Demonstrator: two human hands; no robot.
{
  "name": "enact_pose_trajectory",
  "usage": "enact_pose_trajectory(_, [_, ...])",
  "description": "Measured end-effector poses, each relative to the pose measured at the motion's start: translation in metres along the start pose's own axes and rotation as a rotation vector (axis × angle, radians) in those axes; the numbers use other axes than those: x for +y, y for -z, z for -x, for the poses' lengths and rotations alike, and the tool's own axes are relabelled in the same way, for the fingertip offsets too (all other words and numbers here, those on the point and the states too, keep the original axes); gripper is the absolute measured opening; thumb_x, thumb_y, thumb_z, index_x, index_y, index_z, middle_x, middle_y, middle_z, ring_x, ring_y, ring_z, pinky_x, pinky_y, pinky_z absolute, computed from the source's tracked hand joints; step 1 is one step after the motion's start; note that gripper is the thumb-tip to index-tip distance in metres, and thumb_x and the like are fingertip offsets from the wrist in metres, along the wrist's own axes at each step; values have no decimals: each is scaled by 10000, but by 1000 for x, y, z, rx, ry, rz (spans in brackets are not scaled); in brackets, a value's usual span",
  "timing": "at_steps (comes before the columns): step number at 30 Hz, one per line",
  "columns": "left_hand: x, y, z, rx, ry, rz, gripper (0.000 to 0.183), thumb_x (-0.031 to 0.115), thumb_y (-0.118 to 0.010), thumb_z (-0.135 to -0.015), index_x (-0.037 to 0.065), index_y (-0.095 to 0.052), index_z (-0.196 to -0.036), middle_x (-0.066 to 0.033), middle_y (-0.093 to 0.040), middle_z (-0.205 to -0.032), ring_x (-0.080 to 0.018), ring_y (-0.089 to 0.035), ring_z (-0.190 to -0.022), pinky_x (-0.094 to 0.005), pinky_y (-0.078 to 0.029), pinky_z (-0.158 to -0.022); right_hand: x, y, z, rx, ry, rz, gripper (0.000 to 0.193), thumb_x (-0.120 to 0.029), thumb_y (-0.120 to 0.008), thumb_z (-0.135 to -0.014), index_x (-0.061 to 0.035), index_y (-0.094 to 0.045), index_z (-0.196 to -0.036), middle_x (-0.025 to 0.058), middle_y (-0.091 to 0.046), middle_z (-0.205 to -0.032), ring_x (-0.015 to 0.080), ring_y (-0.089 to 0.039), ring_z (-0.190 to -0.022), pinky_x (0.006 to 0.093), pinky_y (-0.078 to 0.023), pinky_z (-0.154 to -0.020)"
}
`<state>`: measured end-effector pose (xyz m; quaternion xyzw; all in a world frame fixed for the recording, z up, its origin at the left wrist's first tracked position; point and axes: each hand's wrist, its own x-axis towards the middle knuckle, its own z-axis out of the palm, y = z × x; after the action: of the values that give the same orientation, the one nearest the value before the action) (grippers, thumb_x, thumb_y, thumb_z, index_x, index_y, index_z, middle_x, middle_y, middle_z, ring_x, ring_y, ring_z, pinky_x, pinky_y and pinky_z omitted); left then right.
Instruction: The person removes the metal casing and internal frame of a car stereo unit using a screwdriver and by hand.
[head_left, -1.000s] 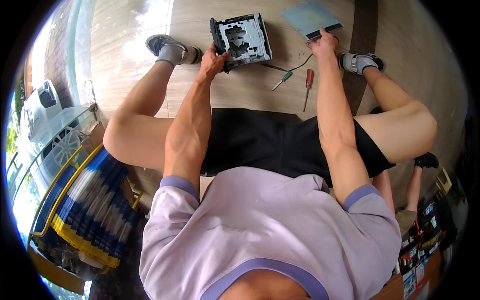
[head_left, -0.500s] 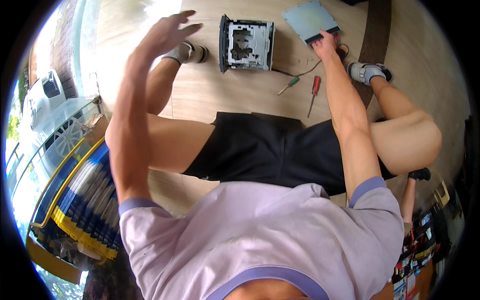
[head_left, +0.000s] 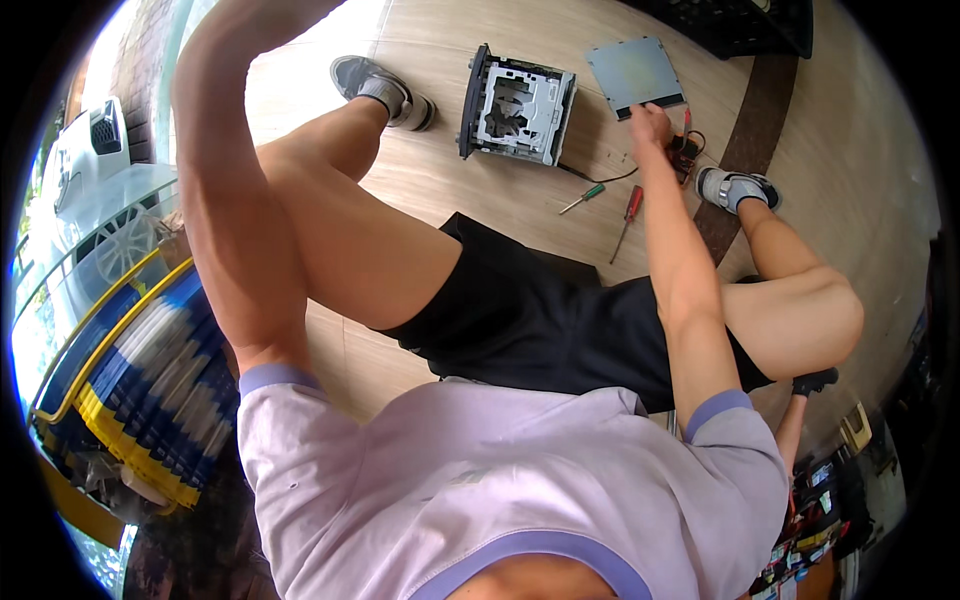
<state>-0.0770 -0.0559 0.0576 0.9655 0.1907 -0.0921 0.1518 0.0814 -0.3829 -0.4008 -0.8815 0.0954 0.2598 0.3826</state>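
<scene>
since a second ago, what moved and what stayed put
The left hand let go of the opened drive casing and the arm swung up; the hand is now out of view past the top edge. The right hand has stayed at the near edge of the grey metal cover plate. The casing, the green screwdriver and the red screwdriver lie on the floor as before.

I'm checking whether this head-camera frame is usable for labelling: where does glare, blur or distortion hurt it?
Head view: sunlight blows out the wooden floor at the upper left; the blue-and-yellow stack at the left rim is smeared; fisheye bending curves the floor boards, with a black rim around. The opened metal drive, grey cover plate and right hand are sharp; the left hand is out of frame.
</scene>
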Motion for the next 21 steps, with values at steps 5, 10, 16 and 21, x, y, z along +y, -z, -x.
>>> enact_pose_trajectory(5, [1, -4, -5, -83, -31, 38, 603, 426, -653, -977, 53, -544, -1438, -222, -703, -1215, -332, -701, -1082, -412, -567, -909, -44, -38, 80, 326, 676, 134, 235, -205, -678, -891, -60, -719, -1071, 154, -737, -988, 299, -729, -847, 387, -570, -735])
enact_pose_trajectory(10, [-8, -1, 8, -47, -51, -12, 640, 467, -642, -971, 55, -535, -1449, -181, -716, -1215, -306, -704, -1075, -387, -561, -915, -99, -62, 174, -256, 1006, 169, 281, -246, -653, -940, -66, -684, -1153, 160, -696, -1059, 367, -689, -945, 438, -565, -805])
enact_pose_trajectory(16, [-25, -2, 0, -42, -83, 16, 702, 540, -624, -961, 46, -531, -1451, -176, -718, -1206, -298, -697, -1077, -386, -545, -930, -61, -65, 180, -452, 981, 580, 329, -257, -632, -927, -118, -611, -1224, 102, -630, -1244, 370, -672, -1041, 492, -573, -851])
enact_pose_trajectory(21, [-23, -4, 3, -59, -43, -19, 724, 551, -629, -955, 45, -519, -1462, -163, -718, -1214, -296, -697, -1076, -381, -544, -924, -50, -61, 168, -472, 1079, 532, 376, -223, -609, -938, -131, -580, -1301, 72, -597, -1307, 353, -675, -1054, 492, -574, -844])
